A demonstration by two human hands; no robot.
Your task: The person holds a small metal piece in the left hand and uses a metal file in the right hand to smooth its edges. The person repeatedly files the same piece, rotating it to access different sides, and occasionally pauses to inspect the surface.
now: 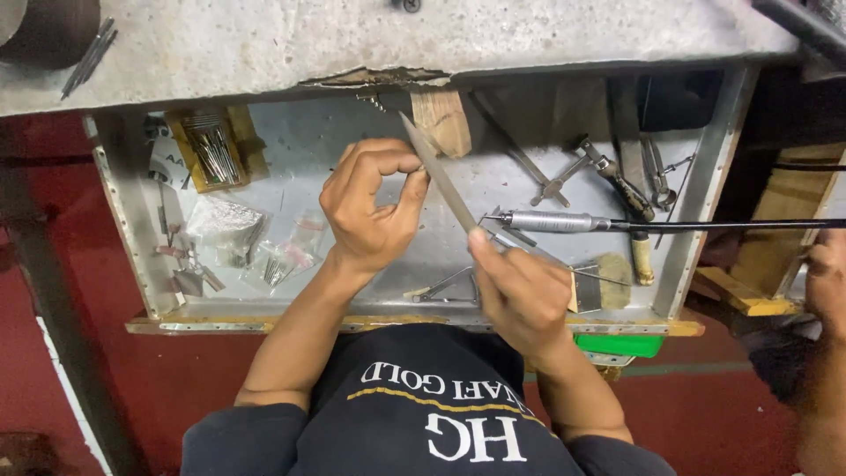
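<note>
1. Head view looks down over the person's dark shirt onto an open metal drawer [291, 145] slung under a grey bench top [352, 40].
2. Left hand [368, 204] is raised over the middle of the drawer, fingers curled, thumb and forefinger pinched together near the upper part of a flat metal file [438, 173]. Whatever the pinch holds is too small to make out.
3. Right hand [520, 291] is closed around the lower end of the file, forefinger lying along the blade.
4. The file runs on a slant from the right hand up and left, its tip just beside a wooden bench peg [441, 119] that sticks out from the bench edge.
5. In the drawer, right of the hands: a silver rotary handpiece [551, 221] on a black flexible shaft [740, 225], lying across the drawer; pliers [617, 181] above it; a small brush [614, 269] near the front right corner.
6. Drawer left side: an open yellow box of thin burs [211, 150], and several clear plastic packets [225, 220] below it.
7. Far right edge: another person's hand [827, 282], apart from the two working hands; its grip cannot be told.
8. Red floor [176, 370] shows below the drawer.
</note>
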